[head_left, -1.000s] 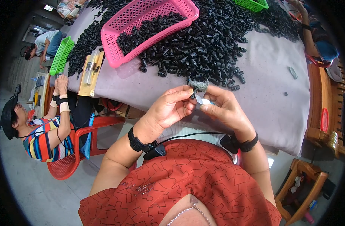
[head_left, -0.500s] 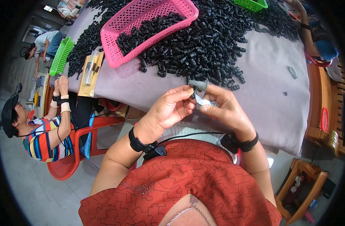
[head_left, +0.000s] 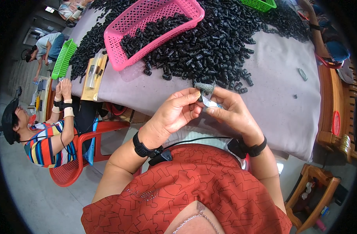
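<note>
Above the table's near edge my two hands meet. My left hand (head_left: 171, 111) pinches a small black plastic part (head_left: 200, 99) between thumb and fingers, which cover most of it. In my right hand (head_left: 235, 109) is a thin silvery blade (head_left: 208, 103), gripped by the thumb against curled fingers, with its tip at the black part. A worn grey finger cover (head_left: 205, 87) sits over the right index fingertip. Just beyond my hands lies a big heap of similar black parts (head_left: 209, 50).
A pink basket (head_left: 118, 60) partly filled with black parts rests tilted on the heap. Green baskets (head_left: 64, 58) stand farther out. A cardboard piece (head_left: 93, 87) lies at left. A seated co-worker (head_left: 53, 136) is at my left; a wooden bench (head_left: 330, 117) is at right.
The blade has turned slightly at the black part, and the right fingertips have shifted a little. My left hand stays nearly still.
</note>
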Tool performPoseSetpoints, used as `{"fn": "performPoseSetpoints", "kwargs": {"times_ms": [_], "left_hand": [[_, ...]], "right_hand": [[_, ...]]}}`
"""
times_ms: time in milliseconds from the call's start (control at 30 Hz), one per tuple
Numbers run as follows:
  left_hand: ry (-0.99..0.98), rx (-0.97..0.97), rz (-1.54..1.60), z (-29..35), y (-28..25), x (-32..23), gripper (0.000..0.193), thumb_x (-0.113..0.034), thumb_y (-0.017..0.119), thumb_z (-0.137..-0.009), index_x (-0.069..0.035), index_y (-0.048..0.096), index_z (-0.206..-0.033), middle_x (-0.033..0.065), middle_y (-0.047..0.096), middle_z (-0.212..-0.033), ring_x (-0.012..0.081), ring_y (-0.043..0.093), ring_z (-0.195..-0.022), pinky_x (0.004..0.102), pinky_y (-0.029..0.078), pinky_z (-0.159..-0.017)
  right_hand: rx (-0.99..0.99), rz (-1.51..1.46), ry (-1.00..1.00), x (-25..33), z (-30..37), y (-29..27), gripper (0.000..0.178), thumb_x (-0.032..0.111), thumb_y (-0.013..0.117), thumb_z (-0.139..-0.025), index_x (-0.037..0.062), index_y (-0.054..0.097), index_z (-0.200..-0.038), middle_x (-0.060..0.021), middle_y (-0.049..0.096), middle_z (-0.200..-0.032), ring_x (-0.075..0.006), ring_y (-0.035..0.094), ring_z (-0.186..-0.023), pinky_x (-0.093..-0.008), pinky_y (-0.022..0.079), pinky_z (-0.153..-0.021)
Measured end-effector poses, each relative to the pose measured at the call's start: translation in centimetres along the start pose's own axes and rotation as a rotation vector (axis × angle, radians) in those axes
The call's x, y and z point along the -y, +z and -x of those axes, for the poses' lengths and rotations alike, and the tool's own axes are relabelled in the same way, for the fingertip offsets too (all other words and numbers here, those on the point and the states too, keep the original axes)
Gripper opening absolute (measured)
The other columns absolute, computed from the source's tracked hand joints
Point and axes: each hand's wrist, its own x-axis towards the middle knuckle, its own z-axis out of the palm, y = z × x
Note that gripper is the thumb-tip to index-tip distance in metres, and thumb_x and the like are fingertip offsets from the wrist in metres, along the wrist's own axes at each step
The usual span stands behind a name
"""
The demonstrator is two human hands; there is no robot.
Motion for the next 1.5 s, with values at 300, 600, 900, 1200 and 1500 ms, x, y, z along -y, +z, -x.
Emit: {"fn": "performPoseSetpoints", "kwargs": {"times_ms": [300, 600, 900, 1200, 1500], "left_hand": [[0.017, -0.037, 0.012, 0.0, 0.4, 0.2, 0.011, -0.014, 0.061, -0.094, -0.004, 0.062, -0.100, 0.0069, 0.068, -0.085, 0.0127, 0.065, -0.068, 0.0226, 0.056, -0.064], [0.046, -0.046, -0.044, -0.4, 0.4, 0.1, 0.011, -0.014, 0.062, -0.094, -0.006, 0.062, -0.100, 0.0059, 0.067, -0.085, 0.0119, 0.063, -0.069, 0.0235, 0.055, -0.064], [0.016, -0.026, -0.085, 0.1, 0.8, 0.1, 0.013, -0.016, 0.060, -0.096, -0.006, 0.061, -0.104, 0.0035, 0.063, -0.087, 0.0114, 0.061, -0.073, 0.0221, 0.052, -0.066], [0.015, -0.005, 0.012, -0.4, 0.1, -0.2, 0.012, -0.015, 0.062, -0.095, -0.006, 0.063, -0.102, 0.0044, 0.067, -0.086, 0.0115, 0.063, -0.069, 0.0234, 0.053, -0.064], [-0.033, 0.022, -0.011, 0.2, -0.2, -1.1, 0.015, -0.016, 0.059, -0.095, -0.006, 0.063, -0.105, 0.0043, 0.066, -0.088, 0.0110, 0.060, -0.072, 0.0240, 0.051, -0.065]], "right_hand": [[-0.026, 0.035, 0.055, -0.6, -0.2, -0.5, 0.042, 0.014, 0.066, -0.090, 0.0018, 0.055, -0.129, 0.0048, 0.061, -0.088, 0.0000, 0.045, -0.067, -0.0166, 0.036, -0.054], [0.010, -0.033, -0.021, -0.1, 0.0, -0.1, 0.048, 0.012, 0.067, -0.088, 0.0015, 0.051, -0.133, 0.0056, 0.057, -0.083, -0.0006, 0.044, -0.066, -0.0173, 0.036, -0.053], [-0.035, -0.014, 0.041, 0.5, 0.0, -0.2, 0.048, 0.012, 0.067, -0.089, 0.0026, 0.051, -0.133, 0.0055, 0.057, -0.082, -0.0007, 0.044, -0.065, -0.0172, 0.036, -0.053], [-0.018, -0.031, 0.009, 0.3, -0.3, 0.0, 0.045, 0.010, 0.066, -0.089, 0.0025, 0.052, -0.131, 0.0048, 0.058, -0.085, -0.0012, 0.046, -0.068, -0.0169, 0.037, -0.056], [-0.028, 0.047, 0.044, 1.3, 0.0, 0.3, 0.041, 0.014, 0.063, -0.089, 0.0033, 0.056, -0.128, 0.0038, 0.060, -0.095, -0.0014, 0.046, -0.072, -0.0173, 0.037, -0.058]]}}
